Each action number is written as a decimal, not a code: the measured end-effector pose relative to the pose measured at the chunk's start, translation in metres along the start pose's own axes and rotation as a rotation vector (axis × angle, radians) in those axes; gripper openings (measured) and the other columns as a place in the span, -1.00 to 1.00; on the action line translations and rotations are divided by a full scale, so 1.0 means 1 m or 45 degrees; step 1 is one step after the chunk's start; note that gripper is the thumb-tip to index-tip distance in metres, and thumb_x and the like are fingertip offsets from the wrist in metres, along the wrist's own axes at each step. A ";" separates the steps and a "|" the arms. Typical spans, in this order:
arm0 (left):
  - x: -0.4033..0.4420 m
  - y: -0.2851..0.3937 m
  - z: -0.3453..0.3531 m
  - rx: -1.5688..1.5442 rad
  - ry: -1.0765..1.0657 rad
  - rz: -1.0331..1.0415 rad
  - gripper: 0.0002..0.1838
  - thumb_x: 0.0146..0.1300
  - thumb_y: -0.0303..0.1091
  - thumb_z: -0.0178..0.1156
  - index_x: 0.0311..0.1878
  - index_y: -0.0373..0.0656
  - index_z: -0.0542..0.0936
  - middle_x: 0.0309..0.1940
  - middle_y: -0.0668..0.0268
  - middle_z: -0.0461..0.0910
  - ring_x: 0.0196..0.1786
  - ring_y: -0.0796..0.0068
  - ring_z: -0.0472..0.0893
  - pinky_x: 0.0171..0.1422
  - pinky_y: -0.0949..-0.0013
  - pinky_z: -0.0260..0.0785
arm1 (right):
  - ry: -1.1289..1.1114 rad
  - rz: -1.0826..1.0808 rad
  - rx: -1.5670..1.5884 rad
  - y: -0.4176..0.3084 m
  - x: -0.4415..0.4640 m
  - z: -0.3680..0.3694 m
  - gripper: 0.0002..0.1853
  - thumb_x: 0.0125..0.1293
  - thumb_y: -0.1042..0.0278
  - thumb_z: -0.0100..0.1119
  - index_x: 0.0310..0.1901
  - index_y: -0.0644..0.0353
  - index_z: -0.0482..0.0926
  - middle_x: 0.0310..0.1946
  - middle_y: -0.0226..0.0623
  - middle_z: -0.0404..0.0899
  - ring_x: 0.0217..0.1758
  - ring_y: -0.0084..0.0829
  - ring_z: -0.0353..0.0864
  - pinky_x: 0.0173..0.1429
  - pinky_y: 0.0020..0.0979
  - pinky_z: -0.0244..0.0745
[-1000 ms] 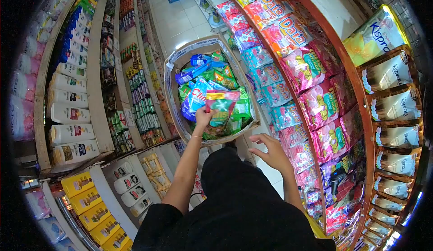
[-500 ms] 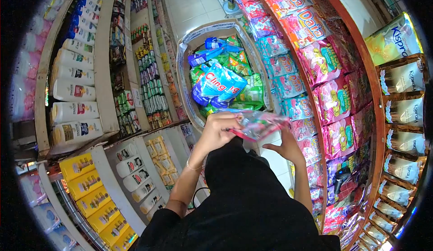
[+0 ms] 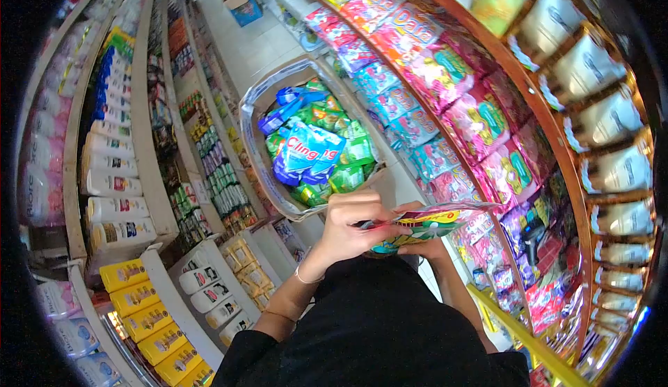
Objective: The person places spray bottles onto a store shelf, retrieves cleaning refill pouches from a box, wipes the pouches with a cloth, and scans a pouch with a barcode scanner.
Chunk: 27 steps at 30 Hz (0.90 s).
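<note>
A pouch (image 3: 442, 221) with green, yellow and dark red print is held close to the body, tilted so that its top edge points right. My left hand (image 3: 353, 225) pinches its left end. Behind and under the pouch, my right hand (image 3: 424, 248) grips its lower side, its fingers partly hidden. Just beyond my hands stands an open cardboard box (image 3: 253, 131) holding blue "Cling" pouches (image 3: 304, 149) and several green packs (image 3: 356, 143).
Shelves of bottles (image 3: 120, 209) and yellow packs (image 3: 142, 317) line the left. On the right are detergent packs (image 3: 480, 126) and hanging Kispray pouches (image 3: 616, 171). A yellow bar (image 3: 532, 335) crosses the lower right. Another carton (image 3: 243, 5) sits on the floor (image 3: 261, 46) farther up the aisle.
The pouch has come out of the box and up to my body. My right hand, open and apart from it before, now holds it too. The view has shifted.
</note>
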<state>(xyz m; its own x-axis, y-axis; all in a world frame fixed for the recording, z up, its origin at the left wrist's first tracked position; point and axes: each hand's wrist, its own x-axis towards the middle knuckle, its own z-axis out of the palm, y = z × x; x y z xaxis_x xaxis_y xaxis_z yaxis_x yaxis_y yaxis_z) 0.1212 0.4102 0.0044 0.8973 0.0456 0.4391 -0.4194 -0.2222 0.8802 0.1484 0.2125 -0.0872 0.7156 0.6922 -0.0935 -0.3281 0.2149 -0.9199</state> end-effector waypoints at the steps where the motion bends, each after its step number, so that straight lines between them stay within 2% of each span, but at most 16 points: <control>1: 0.002 0.004 0.008 0.003 -0.040 -0.004 -0.84 -0.20 -0.47 0.48 -0.54 -0.22 0.65 -0.66 0.32 0.46 -0.61 0.46 0.45 -0.54 0.39 0.18 | 0.062 0.022 0.041 0.006 -0.013 -0.006 -0.12 -0.30 0.42 0.59 0.16 0.24 0.35 0.01 -0.31 0.49 0.12 -0.39 0.48 0.21 -0.31 0.41; 3: 0.006 0.016 0.023 0.025 -0.102 -0.025 -0.84 -0.19 -0.46 0.47 -0.55 -0.23 0.64 -0.66 0.31 0.46 -0.62 0.46 0.45 -0.54 0.38 0.18 | 0.163 0.079 0.132 0.017 -0.040 -0.013 -0.13 -0.30 0.47 0.57 0.17 0.25 0.34 0.02 -0.30 0.49 0.13 -0.37 0.49 0.23 -0.29 0.41; 4: 0.008 0.020 0.031 0.048 -0.109 -0.022 -0.64 -0.25 -0.44 0.52 -0.67 -0.27 0.43 -0.70 0.29 0.34 -0.65 0.43 0.38 -0.57 0.38 0.11 | 0.222 0.168 0.234 0.022 -0.053 -0.016 -0.14 -0.30 0.54 0.52 0.18 0.26 0.34 0.04 -0.26 0.50 0.14 -0.31 0.50 0.24 -0.24 0.42; 8: 0.006 0.020 0.049 0.062 -0.218 -0.069 -0.67 -0.18 -0.40 0.49 -0.64 -0.29 0.46 -0.65 0.27 0.35 -0.58 0.38 0.41 -0.50 0.34 0.16 | 0.382 0.203 0.341 0.030 -0.081 -0.019 -0.20 -0.28 0.57 0.44 0.16 0.26 0.39 0.02 -0.21 0.55 0.08 -0.25 0.56 0.21 -0.21 0.46; 11: 0.003 0.019 0.054 0.048 -0.247 -0.131 -0.70 -0.15 -0.39 0.48 -0.58 -0.29 0.50 -0.62 0.25 0.38 -0.55 0.35 0.43 -0.46 0.32 0.18 | 0.389 0.123 0.416 0.025 -0.082 -0.015 -0.23 -0.27 0.54 0.45 0.13 0.26 0.42 -0.02 -0.20 0.57 0.05 -0.26 0.58 0.19 -0.22 0.48; 12: 0.001 0.015 0.054 0.046 -0.288 -0.133 -0.72 -0.12 -0.37 0.46 -0.50 -0.29 0.52 -0.58 0.23 0.43 -0.51 0.33 0.46 -0.42 0.33 0.20 | 0.427 0.116 0.383 0.028 -0.084 -0.015 -0.26 -0.28 0.50 0.39 0.11 0.28 0.44 -0.08 -0.19 0.59 -0.01 -0.25 0.61 0.16 -0.23 0.50; 15: 0.002 0.015 0.047 -0.040 -0.307 -0.216 -0.72 -0.08 -0.35 0.45 -0.41 -0.30 0.55 -0.52 0.25 0.50 -0.44 0.35 0.53 -0.34 0.35 0.29 | 0.283 -0.027 0.608 0.029 -0.076 -0.017 -0.30 -0.27 0.57 0.34 0.09 0.33 0.46 -0.10 -0.10 0.63 -0.04 -0.19 0.64 0.14 -0.18 0.52; 18: 0.001 -0.004 0.028 -0.055 -0.347 -0.260 -0.69 -0.03 -0.33 0.43 -0.25 -0.29 0.59 -0.45 0.26 0.57 -0.36 0.35 0.59 -0.22 0.35 0.38 | 0.302 0.017 0.746 0.029 -0.065 -0.014 -0.30 -0.34 0.51 0.23 0.06 0.34 0.47 -0.13 -0.07 0.64 -0.08 -0.13 0.66 0.09 -0.16 0.55; 19: 0.001 -0.013 0.015 0.014 -0.346 -0.220 -0.66 0.03 -0.30 0.40 -0.12 -0.21 0.60 -0.40 0.27 0.59 -0.31 0.37 0.61 -0.15 0.31 0.39 | 0.299 0.029 0.815 0.029 -0.061 -0.013 -0.30 -0.35 0.50 0.22 0.05 0.34 0.47 -0.13 -0.07 0.64 -0.08 -0.13 0.65 0.09 -0.16 0.55; 21: 0.000 -0.036 -0.011 0.115 -0.171 -0.273 -0.65 0.08 -0.29 0.36 -0.07 -0.19 0.59 -0.31 0.26 0.60 -0.23 0.43 0.61 -0.05 0.33 0.39 | 0.339 -0.007 0.861 0.046 -0.062 -0.018 -0.28 -0.37 0.40 0.15 0.05 0.34 0.46 -0.12 -0.07 0.63 -0.10 -0.14 0.65 0.07 -0.19 0.56; 23: -0.003 -0.057 -0.046 0.223 -0.041 -0.503 -0.67 0.14 -0.29 0.32 -0.03 -0.16 0.57 -0.25 0.28 0.61 -0.16 0.48 0.59 0.01 0.37 0.37 | 0.364 -0.033 0.883 0.055 -0.058 -0.019 -0.26 -0.37 0.35 0.13 0.07 0.35 0.46 -0.11 -0.07 0.63 -0.12 -0.15 0.65 0.07 -0.21 0.56; 24: -0.008 -0.074 -0.062 0.147 0.078 -0.574 -0.66 0.17 -0.27 0.31 0.00 -0.14 0.56 -0.25 0.31 0.61 -0.13 0.49 0.58 0.02 0.36 0.37 | 0.493 0.042 0.851 0.047 -0.054 -0.010 -0.23 -0.35 0.27 0.10 0.09 0.35 0.45 -0.12 -0.10 0.63 -0.14 -0.17 0.65 0.07 -0.23 0.56; 25: -0.015 -0.095 -0.077 0.072 0.198 -0.646 -0.65 0.19 -0.26 0.29 0.03 -0.13 0.55 -0.24 0.34 0.62 -0.10 0.50 0.57 0.03 0.34 0.36 | 0.516 0.097 0.855 0.057 -0.053 -0.013 -0.25 -0.34 0.20 0.14 0.05 0.33 0.46 -0.17 -0.10 0.61 -0.19 -0.16 0.62 -0.01 -0.23 0.56; 27: -0.031 -0.135 -0.106 0.212 0.361 -0.834 -0.61 0.20 -0.20 0.29 0.04 -0.15 0.53 -0.22 0.34 0.62 -0.09 0.48 0.58 0.07 0.28 0.35 | 0.555 0.200 0.870 0.086 -0.053 -0.026 -0.27 -0.33 0.06 0.21 -0.02 0.31 0.48 -0.27 -0.10 0.57 -0.29 -0.14 0.55 -0.17 -0.24 0.54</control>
<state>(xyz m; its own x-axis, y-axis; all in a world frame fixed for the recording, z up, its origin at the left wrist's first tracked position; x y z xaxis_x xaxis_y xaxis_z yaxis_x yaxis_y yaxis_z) 0.1357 0.5417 -0.1088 0.8773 0.4653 -0.1178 0.2373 -0.2070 0.9491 0.0983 0.1760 -0.1712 0.7589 0.4503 -0.4705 -0.6466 0.6066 -0.4625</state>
